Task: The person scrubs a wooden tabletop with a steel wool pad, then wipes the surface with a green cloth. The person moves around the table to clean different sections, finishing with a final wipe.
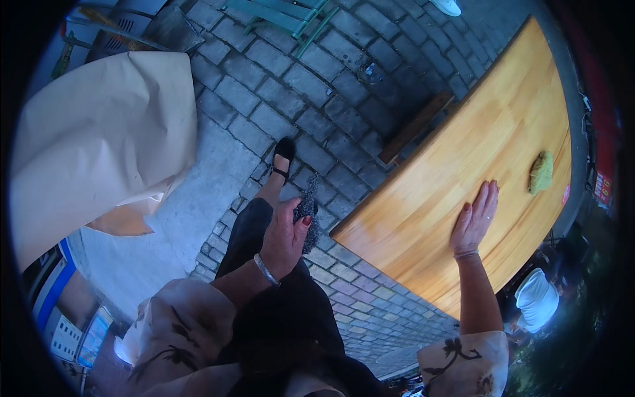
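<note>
My left hand [285, 238], with a silver bangle at the wrist, holds a dark grey, curly scouring pad [311, 213] beside the table, over the paving. Part of the pad is hidden by the fingers. My right hand [477, 218] lies flat on the varnished wooden tabletop [496, 124], fingers together and thumb a little apart, with a ring on one finger. Nothing shows under its palm. On the same tabletop, beyond my right fingertips, rests a yellow-green sponge or folded cloth [540, 172], apart from the hand.
A large beige sheet [109, 129] drapes over something at the left. A wooden bench [416, 126] stands partly under the table. A green metal-framed chair or rack [283, 15] is at the top. Another person in a white top [537, 300] is at the lower right; a white shoe [446, 6] shows above.
</note>
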Demonstrator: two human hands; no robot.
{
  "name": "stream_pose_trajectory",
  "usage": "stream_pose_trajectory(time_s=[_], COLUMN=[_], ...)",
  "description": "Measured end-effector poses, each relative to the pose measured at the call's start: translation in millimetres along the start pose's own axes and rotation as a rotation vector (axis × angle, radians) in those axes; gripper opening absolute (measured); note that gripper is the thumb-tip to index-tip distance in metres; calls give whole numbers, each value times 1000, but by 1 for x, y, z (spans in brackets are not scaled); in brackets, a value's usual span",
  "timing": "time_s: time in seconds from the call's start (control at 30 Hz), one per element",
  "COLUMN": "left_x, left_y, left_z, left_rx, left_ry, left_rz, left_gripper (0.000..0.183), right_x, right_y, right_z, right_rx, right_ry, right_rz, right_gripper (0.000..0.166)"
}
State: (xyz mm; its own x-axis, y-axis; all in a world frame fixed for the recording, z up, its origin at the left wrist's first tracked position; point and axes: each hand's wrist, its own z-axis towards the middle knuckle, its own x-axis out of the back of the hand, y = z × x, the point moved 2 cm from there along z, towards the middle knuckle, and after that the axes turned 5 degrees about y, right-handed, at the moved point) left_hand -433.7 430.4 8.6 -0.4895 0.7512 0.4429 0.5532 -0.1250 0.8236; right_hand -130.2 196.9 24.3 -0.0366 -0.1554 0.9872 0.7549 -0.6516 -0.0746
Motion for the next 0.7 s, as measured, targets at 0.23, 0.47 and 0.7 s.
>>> stream_pose_trajectory(time_s=[0.23, 0.47, 0.7], left_x=[-21, -44, -54], left_y=[39, 48, 61], left_z=[13, 51, 69], left_rx=[-230, -127, -135], left_ry=[-86, -245, -269], left_rz=[-29, -180, -117], left_gripper=[33, 29, 27], right_x=[1, -2, 1], right_y=[3, 3, 1], right_z=[1, 6, 1], right_rx=[12, 25, -1], right_ry=[9, 4, -1], right_rz=[-16, -2, -22], right_gripper=[54, 55, 56])
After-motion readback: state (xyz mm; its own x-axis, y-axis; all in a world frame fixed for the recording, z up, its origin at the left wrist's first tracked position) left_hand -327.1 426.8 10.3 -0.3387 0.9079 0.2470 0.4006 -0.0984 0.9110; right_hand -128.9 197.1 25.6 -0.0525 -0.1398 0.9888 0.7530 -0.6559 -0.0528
